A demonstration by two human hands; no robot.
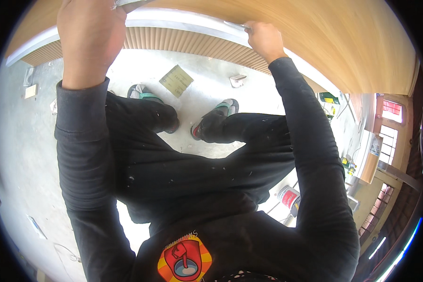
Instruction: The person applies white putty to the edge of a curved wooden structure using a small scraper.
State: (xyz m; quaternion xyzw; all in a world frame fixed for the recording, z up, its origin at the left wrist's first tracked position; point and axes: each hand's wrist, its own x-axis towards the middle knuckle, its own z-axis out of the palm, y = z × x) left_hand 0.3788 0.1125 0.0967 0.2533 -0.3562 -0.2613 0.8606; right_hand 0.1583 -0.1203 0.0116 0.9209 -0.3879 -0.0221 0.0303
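A wood-grain panel (324, 37) curves across the top, with a white strip (183, 22) along its lower edge and a ribbed tan face beneath. My right hand (265, 40) is closed around a thin, flat-bladed scraper (235, 24), whose blade lies at the white strip. My left hand (93, 35) is raised at the upper left, closed and partly cut off by the frame's top edge. Beside its fingers shows a flat grey piece (135, 3) with whitish matter on it; its full shape is out of view.
Between and ahead of my sandalled feet lies a square piece of brown card (176, 81) on the pale floor. A small white scrap (238, 81) lies near the ribbed face. A red-and-white tub (288, 196) stands by my right thigh. Green-and-yellow items (329, 97) sit farther right.
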